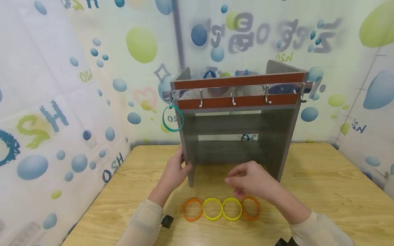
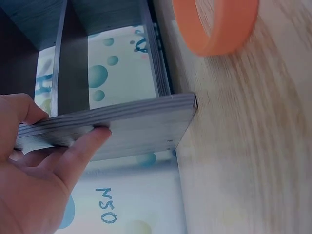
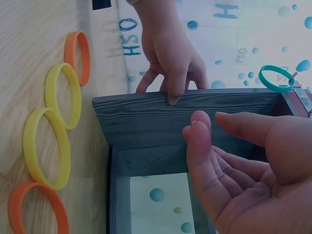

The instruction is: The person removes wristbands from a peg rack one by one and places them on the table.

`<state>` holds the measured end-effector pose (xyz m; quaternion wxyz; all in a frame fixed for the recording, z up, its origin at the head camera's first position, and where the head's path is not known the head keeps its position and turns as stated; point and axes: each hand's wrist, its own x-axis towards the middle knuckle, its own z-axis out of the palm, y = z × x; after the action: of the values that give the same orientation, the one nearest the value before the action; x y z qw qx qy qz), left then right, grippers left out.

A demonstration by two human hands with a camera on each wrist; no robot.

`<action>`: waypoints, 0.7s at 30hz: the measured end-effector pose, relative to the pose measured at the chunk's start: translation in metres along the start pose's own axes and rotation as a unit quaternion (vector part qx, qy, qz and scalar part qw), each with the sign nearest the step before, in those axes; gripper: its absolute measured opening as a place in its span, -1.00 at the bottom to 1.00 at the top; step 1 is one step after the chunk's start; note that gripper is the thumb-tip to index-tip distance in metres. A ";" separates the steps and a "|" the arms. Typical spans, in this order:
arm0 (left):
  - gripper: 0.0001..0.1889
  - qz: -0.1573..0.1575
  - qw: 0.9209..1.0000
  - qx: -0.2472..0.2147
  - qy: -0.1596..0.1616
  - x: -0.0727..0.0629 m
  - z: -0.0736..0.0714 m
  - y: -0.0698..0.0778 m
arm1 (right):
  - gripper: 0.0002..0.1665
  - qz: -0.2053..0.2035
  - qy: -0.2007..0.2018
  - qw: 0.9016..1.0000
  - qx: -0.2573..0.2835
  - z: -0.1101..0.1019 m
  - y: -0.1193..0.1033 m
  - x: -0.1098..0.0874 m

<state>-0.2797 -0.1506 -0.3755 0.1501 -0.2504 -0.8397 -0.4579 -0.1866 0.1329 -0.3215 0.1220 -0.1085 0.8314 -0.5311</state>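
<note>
A small grey wooden shelf (image 1: 227,150) stands on the table, with a row of metal hooks along a strip at its top front. My left hand (image 1: 175,171) grips the lower edge of its left side panel (image 2: 131,117), thumb on one face and fingers on the other. A teal wristband (image 1: 173,118) hangs from the leftmost hook. In front of the shelf my right hand (image 1: 253,179) hovers with fingers loosely bent; the right wrist view shows a gap between thumb and forefinger and nothing held. Below it lies an orange wristband (image 1: 251,207).
Two yellow wristbands (image 1: 212,209) lie side by side on the wooden table (image 1: 123,205), with another orange wristband (image 1: 192,209) at their left end. The other hooks (image 1: 233,96) carry nothing. A patterned cloth (image 1: 92,85) encloses the back and sides.
</note>
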 end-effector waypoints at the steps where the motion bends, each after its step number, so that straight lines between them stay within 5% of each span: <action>1: -0.15 -0.004 1.000 -0.003 0.001 0.000 0.000 0.000 | -0.57 0.000 0.000 1.000 -0.001 0.000 -0.001 0.000; 8: -0.13 -0.032 0.999 -0.023 0.014 0.000 0.003 0.001 | -0.57 -0.008 0.002 1.000 -0.002 0.002 -0.005 0.003; 21: -0.12 -0.027 0.999 -0.010 0.021 -0.001 0.004 0.001 | -0.62 -0.021 0.008 1.000 0.005 0.007 -0.013 0.010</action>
<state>-0.2783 -0.1474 -0.3774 0.1533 -0.2193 -0.8383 -0.4751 -0.1928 0.1183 -0.3132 0.1048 -0.1217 0.8273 -0.5383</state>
